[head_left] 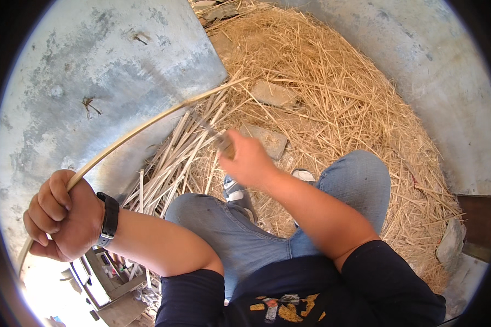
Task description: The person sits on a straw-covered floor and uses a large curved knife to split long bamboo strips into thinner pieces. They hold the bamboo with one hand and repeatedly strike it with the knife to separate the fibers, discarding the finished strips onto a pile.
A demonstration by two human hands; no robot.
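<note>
My left hand (65, 218), with a black watch on its wrist, is closed around a long, pale bamboo strip (131, 134). The strip bows up and away to the right, its far end over the shavings. In my right hand (249, 158) is a knife (224, 145), smeared by motion, with a brownish handle and a thin grey blade. It is below the strip's far part, apart from it in this view. The blade's exact shape cannot be made out.
Split bamboo strips (172, 147) lie in a pile left of my knees. A deep heap of straw-coloured shavings (333, 82) spreads ahead and to the right. Stone blocks (274, 94) poke through it. Grey-blue walls (120, 60) stand at both sides. A wooden frame (106, 280) sits at lower left.
</note>
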